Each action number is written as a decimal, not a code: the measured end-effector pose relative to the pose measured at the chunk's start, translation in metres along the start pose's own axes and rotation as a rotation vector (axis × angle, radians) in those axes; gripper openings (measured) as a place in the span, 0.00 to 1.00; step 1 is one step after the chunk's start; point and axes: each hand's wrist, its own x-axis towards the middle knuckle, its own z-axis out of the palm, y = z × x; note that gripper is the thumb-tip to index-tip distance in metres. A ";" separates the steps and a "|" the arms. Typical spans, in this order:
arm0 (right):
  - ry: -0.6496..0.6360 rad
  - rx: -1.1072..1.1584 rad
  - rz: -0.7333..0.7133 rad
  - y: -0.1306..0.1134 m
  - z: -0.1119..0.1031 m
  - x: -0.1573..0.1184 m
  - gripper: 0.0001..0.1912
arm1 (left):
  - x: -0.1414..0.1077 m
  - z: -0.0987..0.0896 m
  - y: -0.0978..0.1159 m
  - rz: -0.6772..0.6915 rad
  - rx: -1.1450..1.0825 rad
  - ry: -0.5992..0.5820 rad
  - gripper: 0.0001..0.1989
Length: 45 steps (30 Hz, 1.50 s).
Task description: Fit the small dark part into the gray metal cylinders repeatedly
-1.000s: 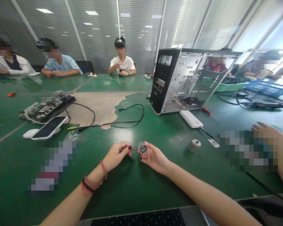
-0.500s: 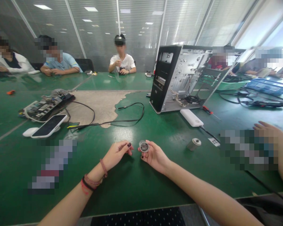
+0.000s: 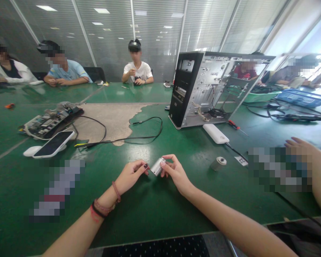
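My right hand [image 3: 176,174] pinches a small silver metal cylinder [image 3: 157,167] between thumb and fingers, just above the green table [image 3: 139,214]. The cylinder lies tilted with its smooth side towards me; its ends are mostly turned away or covered. Close by on the left, my left hand [image 3: 133,172] has its thumb and fingertips pressed together near the cylinder's lower end. Whether a small thing is between those fingers, I cannot make out. A similar short cylinder [image 3: 218,164] with a small dark piece on top stands upright on the table, right of my right hand.
An opened computer case [image 3: 187,89] stands ahead, with a white power bank [image 3: 215,134] and a screwdriver [image 3: 234,125] near it. A phone [image 3: 53,144], a circuit assembly [image 3: 52,121] and a black cable [image 3: 149,137] lie left. Another person's hand [image 3: 301,146] rests at right; others sit opposite.
My right hand has turned the cylinder: its round, dark-patterned end faced me before, and now its silver side does. My left hand has stayed almost in place.
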 end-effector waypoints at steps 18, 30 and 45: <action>-0.162 -1.000 -0.761 -0.008 -0.013 -0.003 0.14 | -0.005 0.003 0.006 0.236 0.266 0.030 0.11; -0.091 -0.934 -0.808 -0.003 -0.005 -0.008 0.23 | -0.007 0.013 0.006 0.328 0.356 0.124 0.13; -0.197 -0.669 -0.660 -0.012 -0.007 -0.011 0.23 | -0.009 0.012 0.002 0.397 0.312 0.156 0.13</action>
